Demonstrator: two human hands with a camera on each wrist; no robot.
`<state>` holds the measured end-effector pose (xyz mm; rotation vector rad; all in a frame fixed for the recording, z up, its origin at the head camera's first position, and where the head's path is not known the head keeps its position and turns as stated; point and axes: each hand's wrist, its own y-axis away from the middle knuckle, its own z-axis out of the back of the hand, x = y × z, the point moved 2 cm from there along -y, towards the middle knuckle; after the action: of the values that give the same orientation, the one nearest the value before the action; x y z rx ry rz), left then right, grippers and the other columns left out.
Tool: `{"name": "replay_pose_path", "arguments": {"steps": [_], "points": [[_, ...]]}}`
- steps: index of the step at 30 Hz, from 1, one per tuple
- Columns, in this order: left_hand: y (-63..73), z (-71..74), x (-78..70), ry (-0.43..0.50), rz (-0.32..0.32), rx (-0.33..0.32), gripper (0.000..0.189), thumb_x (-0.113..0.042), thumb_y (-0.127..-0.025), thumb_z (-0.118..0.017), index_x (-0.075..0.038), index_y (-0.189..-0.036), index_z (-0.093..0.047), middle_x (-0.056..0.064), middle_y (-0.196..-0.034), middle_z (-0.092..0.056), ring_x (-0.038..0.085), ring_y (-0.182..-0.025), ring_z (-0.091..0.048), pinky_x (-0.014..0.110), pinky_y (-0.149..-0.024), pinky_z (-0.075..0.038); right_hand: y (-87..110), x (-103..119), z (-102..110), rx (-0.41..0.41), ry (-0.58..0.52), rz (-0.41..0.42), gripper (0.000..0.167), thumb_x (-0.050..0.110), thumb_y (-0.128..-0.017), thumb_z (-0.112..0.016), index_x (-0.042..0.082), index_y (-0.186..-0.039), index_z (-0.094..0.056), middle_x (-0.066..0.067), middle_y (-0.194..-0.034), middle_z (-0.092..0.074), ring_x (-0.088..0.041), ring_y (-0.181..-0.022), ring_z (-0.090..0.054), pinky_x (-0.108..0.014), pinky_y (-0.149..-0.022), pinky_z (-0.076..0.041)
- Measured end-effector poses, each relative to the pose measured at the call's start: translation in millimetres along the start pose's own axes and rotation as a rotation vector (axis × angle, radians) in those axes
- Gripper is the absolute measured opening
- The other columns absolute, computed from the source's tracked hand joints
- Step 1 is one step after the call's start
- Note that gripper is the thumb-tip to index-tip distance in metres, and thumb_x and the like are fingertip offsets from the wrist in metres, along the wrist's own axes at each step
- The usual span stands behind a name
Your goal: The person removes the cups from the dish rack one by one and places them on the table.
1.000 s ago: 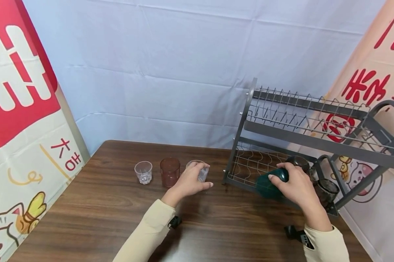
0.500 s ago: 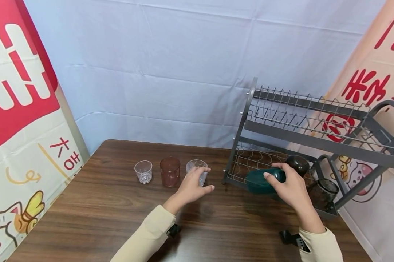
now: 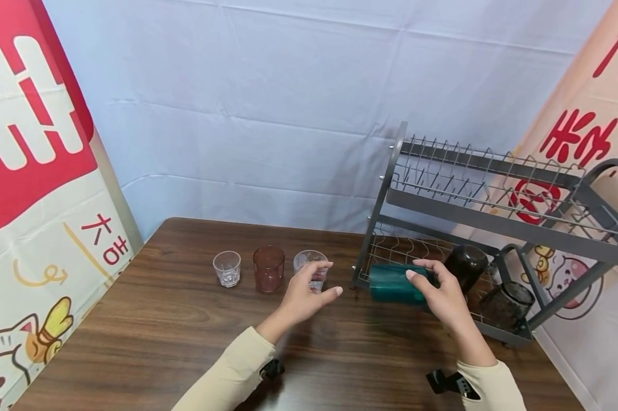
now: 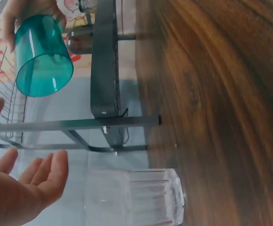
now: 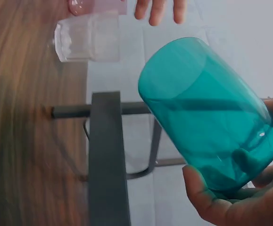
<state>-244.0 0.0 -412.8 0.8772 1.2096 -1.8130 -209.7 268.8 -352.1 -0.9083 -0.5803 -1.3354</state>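
A teal glass [image 3: 393, 283] lies tilted on its side in the air, its mouth toward the left. My right hand [image 3: 445, 294] grips it near its base, thumb and fingers round it, as the right wrist view shows with the glass [image 5: 207, 113] large. My left hand [image 3: 304, 294] holds nothing; its fingers are spread, close by a clear glass [image 3: 309, 264] standing upright on the table. In the left wrist view that clear glass [image 4: 136, 195] stands apart from the fingers. Left of it stand a reddish-brown glass [image 3: 269, 269] and a smaller clear glass [image 3: 227, 268].
A grey two-tier dish rack [image 3: 473, 208] stands at the right on the wooden table [image 3: 185, 325]. On its lower tier are a dark upturned glass [image 3: 465, 265] and a dark glass mug [image 3: 509, 305]. A pale cloth [image 3: 268, 114] hangs behind.
My right hand has moved left with the teal glass, away from the dark glasses, and the glass has turned to lie more level. My left hand has drifted slightly right, its fingers spread.
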Motion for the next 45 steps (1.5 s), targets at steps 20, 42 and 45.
{"name": "replay_pose_path", "arguments": {"steps": [20,42,45], "points": [[8.5,1.2,-22.8,0.308,0.12,0.119,0.055,-0.009,-0.083,-0.069,-0.006,-0.133,-0.047,0.015,-0.123,-0.05,0.032,-0.107,-0.054,0.035,-0.083,-0.047,-0.1,-5,-34,0.102,-0.345,-0.031,0.041,0.026,-0.096,-0.053,0.001,-0.128,-0.045,-0.014,-0.117,-0.04,-0.021,-0.077,-0.052,-0.036,-0.061,-0.048],[5.9,-12.8,9.4,0.617,0.204,0.162,0.057,-0.021,-0.085,-0.067,-0.014,-0.136,-0.044,0.016,-0.128,-0.042,0.033,-0.115,-0.048,0.043,-0.077,-0.05,1.1,-2,-66,0.164,-0.536,-0.042,0.04,0.018,-0.096,-0.052,-0.005,-0.128,-0.042,-0.019,-0.117,-0.039,-0.025,-0.086,-0.054,-0.038,-0.068,-0.05],[6.3,-13.2,10.1,0.591,0.211,0.153,0.054,-0.02,-0.085,-0.068,-0.013,-0.134,-0.046,0.015,-0.124,-0.043,0.031,-0.112,-0.051,0.041,-0.075,-0.051,0.9,-3,-69,0.168,-0.549,-0.045,0.04,0.017,-0.096,-0.052,-0.005,-0.128,-0.043,-0.021,-0.119,-0.04,-0.025,-0.085,-0.055,-0.038,-0.069,-0.051]]}}
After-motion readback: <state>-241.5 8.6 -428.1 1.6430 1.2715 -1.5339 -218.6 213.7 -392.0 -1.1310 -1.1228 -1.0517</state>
